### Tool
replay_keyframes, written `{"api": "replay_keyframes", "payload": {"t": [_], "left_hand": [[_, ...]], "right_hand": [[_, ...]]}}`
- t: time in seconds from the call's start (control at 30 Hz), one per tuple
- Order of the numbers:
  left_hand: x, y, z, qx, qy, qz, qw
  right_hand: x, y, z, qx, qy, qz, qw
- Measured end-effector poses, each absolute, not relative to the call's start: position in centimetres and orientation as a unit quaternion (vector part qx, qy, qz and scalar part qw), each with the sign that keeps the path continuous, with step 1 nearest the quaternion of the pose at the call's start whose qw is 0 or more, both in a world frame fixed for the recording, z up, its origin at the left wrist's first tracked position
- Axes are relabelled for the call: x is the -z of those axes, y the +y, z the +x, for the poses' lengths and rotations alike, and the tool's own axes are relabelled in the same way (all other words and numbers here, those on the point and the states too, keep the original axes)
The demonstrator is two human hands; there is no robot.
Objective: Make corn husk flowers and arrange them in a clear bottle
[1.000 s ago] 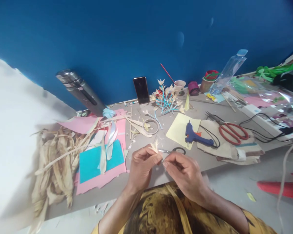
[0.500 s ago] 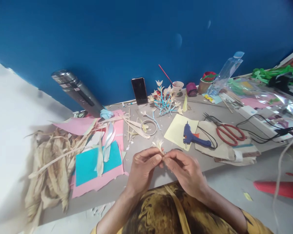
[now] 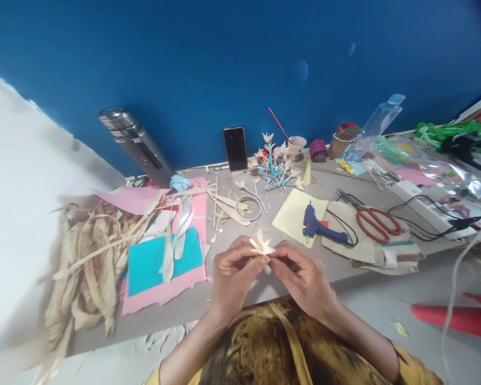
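Observation:
A small cream flower with pointed petals (image 3: 262, 244) stands between my two hands, over the table's near edge. My left hand (image 3: 237, 270) pinches its base between thumb and fingers. From the other side my right hand (image 3: 299, 271) closes its fingertips on the same base, and the two hands meet there. What lies under the fingertips is hidden. Beyond the hands sits a bunch of similar flowers on blue stems (image 3: 276, 168). A blue glue gun (image 3: 320, 227) rests to the right, partly on a yellow sheet (image 3: 291, 214).
Red-handled scissors (image 3: 379, 223) lie on folded cloth at the right, near a white power strip (image 3: 425, 208) with black cables. Dried husks (image 3: 84, 267) and turquoise and pink sheets (image 3: 148, 267) cover the left. A steel flask (image 3: 138, 147) and a phone (image 3: 235, 148) lean on the blue wall.
The flower has turned: its petals, bunched and pointing up before, now show spread out. Both hands keep pinching its base. The whole view has shifted slightly.

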State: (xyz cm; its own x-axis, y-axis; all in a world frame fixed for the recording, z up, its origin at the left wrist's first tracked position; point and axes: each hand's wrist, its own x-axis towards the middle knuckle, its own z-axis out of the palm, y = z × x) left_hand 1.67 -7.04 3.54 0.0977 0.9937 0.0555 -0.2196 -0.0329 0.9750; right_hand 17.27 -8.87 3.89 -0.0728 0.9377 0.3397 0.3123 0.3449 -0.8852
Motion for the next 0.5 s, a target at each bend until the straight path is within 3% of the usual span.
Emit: {"api": "replay_keyframes", "payload": {"t": [0.5], "left_hand": [[-3.5, -8.0, 1.3, -0.584, 0.438, 0.496, 0.47]], "right_hand": [[-3.9, -9.6, 16.0, -0.322, -0.69, -0.453, 0.463]]}}
